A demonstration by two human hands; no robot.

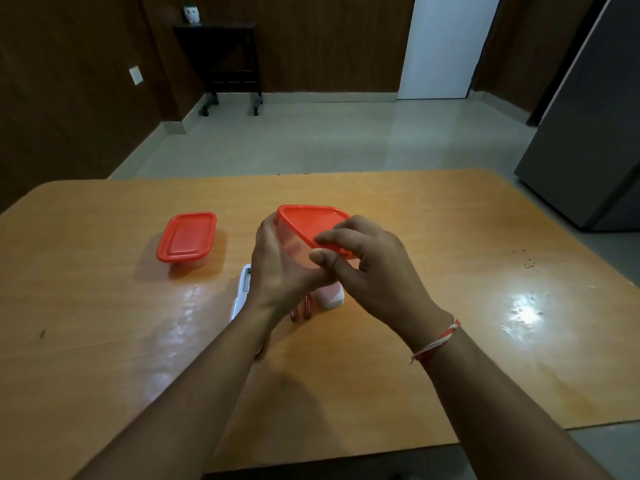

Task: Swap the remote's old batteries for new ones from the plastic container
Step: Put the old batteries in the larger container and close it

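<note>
A clear plastic container (294, 244) with a red lid (308, 221) is lifted above the table, tilted. My left hand (277, 268) grips its left side and underside. My right hand (367, 261) pinches the lid's near right edge with thumb and fingers. Under my hands lies the white remote (241, 292), back up with its battery bay showing, mostly hidden by my left wrist. Two red batteries (303, 311) lie on the table beside a white piece (333, 296), possibly the battery cover.
A second clear container with a red lid (187, 241) stands shut on the wooden table (467, 271) to the left. Beyond the table's far edge is tiled floor, a dark stand at the back wall and a grey cabinet at the right.
</note>
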